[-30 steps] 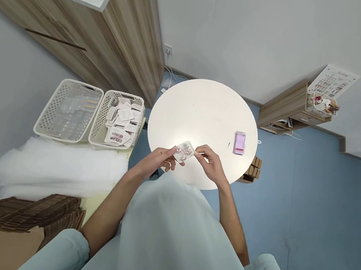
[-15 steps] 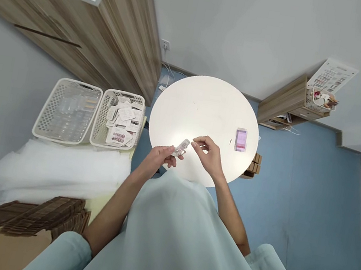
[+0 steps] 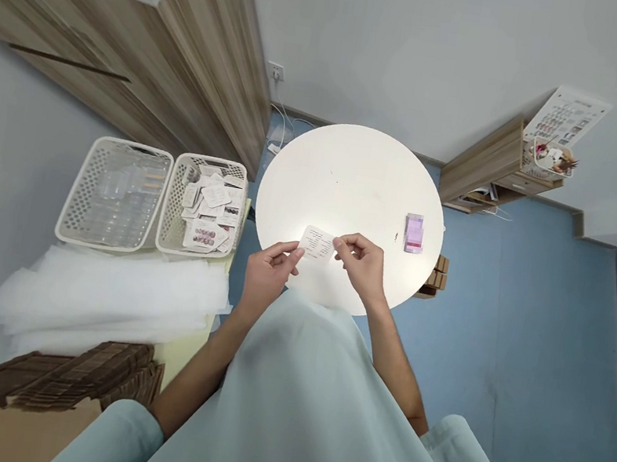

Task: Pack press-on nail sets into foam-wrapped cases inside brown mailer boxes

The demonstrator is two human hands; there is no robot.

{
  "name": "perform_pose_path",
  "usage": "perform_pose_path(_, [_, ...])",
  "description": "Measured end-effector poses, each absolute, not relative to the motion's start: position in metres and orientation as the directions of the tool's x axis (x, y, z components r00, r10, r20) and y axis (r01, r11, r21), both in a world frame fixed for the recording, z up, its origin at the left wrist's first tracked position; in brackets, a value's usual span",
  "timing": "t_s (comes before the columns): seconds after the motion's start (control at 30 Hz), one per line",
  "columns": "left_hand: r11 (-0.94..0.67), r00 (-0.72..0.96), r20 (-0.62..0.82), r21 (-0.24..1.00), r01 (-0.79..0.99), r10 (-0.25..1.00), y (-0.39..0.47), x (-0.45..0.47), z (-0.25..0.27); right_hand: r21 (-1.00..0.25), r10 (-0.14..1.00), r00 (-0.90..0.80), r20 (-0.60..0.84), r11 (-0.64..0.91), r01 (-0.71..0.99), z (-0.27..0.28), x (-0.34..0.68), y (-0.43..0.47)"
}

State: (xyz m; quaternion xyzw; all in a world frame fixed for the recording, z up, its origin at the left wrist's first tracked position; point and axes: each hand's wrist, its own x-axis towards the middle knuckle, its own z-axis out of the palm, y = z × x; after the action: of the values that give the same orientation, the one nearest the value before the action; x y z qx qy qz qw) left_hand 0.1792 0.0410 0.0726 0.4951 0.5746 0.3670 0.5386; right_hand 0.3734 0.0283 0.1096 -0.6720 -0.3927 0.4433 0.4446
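Note:
A small white card [image 3: 317, 243] with rows of dark print faces up between my two hands, over the near part of the round white table [image 3: 357, 160]. My left hand [image 3: 268, 272] pinches its left edge between thumb and fingers. At the card's right edge, my right hand [image 3: 361, 264] grips with thumb and forefinger, the other fingers curled. Whatever lies on the underside of the card is hidden. Farther right on the tabletop rests a pink-purple rectangular item [image 3: 414, 234], blurred by pixelation.
To the left stand a white basket of printed cards [image 3: 169, 198] and a white basket of clear plastic pieces [image 3: 72, 197]. White sheet material [image 3: 111, 300] and folded brown cardboard [image 3: 97, 377] lie nearer. A wooden cabinet [image 3: 210, 46] rises behind; small brown boxes [image 3: 439, 274] sit beyond the table's right edge.
The card, earlier tilted in my left hand alone, is now turned flat with its printed text showing. My right hand has closed on its right edge.

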Motion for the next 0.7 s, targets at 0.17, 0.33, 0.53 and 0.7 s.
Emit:
perform_pose_path(0.17, [0.401,0.118,-0.400,0.916,0.016,0.909,0.041,0.172,0.084,-0.958,0.939,0.230,-0.254,-0.278,0.074,0.112,0.378,0.028])
perform_pose_path(0.33, [0.488,0.242,-0.450,0.864,-0.124,0.859,0.043,0.164,0.088,-0.969,0.959,0.153,-0.239,-0.245,0.021,0.112,0.383,0.028])
perform_pose_path(0.53, [0.662,0.642,-0.409,0.719,-0.212,0.649,0.047,0.156,0.088,-0.987,0.987,0.027,-0.161,-0.162,0.005,0.117,0.390,0.027])
perform_pose_path(0.7, [0.655,0.749,-0.318,0.729,-0.198,0.581,0.042,0.165,0.091,-0.988,0.988,0.009,-0.153,-0.153,0.017,0.116,0.385,0.026])
